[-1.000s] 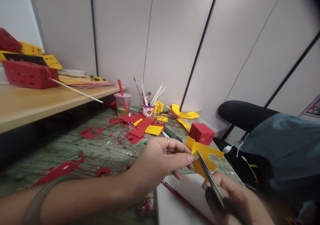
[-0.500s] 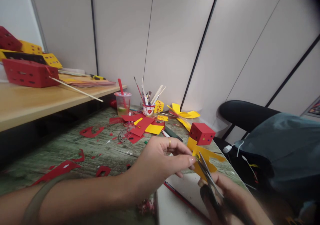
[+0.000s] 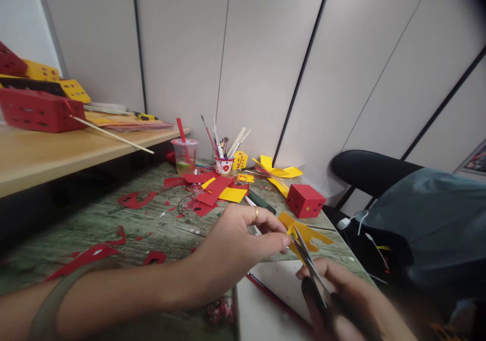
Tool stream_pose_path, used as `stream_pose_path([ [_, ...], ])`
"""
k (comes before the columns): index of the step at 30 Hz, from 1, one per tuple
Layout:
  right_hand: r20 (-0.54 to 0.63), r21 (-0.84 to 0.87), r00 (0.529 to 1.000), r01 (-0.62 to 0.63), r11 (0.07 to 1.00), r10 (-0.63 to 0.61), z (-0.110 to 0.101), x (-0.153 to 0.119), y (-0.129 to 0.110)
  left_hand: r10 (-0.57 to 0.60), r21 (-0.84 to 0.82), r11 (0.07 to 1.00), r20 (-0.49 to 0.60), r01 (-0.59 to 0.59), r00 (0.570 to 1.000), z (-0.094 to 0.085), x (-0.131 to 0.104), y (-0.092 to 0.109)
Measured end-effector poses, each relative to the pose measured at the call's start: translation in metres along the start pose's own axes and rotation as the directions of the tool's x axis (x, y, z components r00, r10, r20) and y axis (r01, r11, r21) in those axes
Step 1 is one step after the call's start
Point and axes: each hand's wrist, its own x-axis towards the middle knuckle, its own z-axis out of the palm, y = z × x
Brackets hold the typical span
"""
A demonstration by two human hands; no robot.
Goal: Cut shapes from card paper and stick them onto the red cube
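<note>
My left hand [image 3: 246, 240], with a ring on one finger, pinches the edge of a yellow paper piece [image 3: 304, 232] that has a ragged cut-out side. Black-handled scissors [image 3: 309, 267] are gripped in my right hand [image 3: 349, 290], and their blade tips meet the yellow paper right beside my left fingertips. Below both hands lies a white board [image 3: 266, 310] with a dark red pencil [image 3: 277, 300] across it. A red paper cube [image 3: 306, 201] with small holes stands just behind the yellow paper.
Red scraps [image 3: 85, 260] and yellow strips [image 3: 233, 194] litter the wood-grain table [image 3: 170, 235]. Behind stand a drink cup [image 3: 185, 159] and a brush pot [image 3: 224, 166]. A raised shelf [image 3: 114, 141] with red and yellow boxes is left; a black chair [image 3: 374, 171] is right.
The yellow paper has shifted slightly left and tilted flatter, along with my left fingertips and the scissors. The camera view has moved a little.
</note>
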Motion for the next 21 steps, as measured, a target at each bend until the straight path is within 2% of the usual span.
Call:
stream_pose_path([
  [3,0.018,0.060,1.000,0.023,0.998,-0.024,-0.001,0.003,0.003,-0.055,-0.020,0.998,0.031,0.056,0.998,-0.001,-0.001,0.002],
  [6,0.041,0.195,0.998,0.033,0.980,-0.042,-0.001,0.008,0.008,-0.067,-0.038,0.997,0.048,0.069,0.997,0.000,-0.001,0.002],
  [10,0.099,0.294,0.994,0.005,0.956,-0.036,0.001,0.013,0.013,-0.073,-0.093,0.992,0.069,0.079,0.995,0.002,-0.003,0.003],
  [15,0.004,0.367,0.999,0.038,0.930,-0.042,0.006,0.007,0.000,-0.144,-0.172,0.972,0.094,0.159,0.985,0.004,-0.003,0.006],
  [21,-0.016,0.350,1.000,-0.013,0.937,0.020,0.010,0.007,0.001,-0.125,-0.258,0.954,0.127,0.154,0.984,0.005,-0.002,0.000],
])
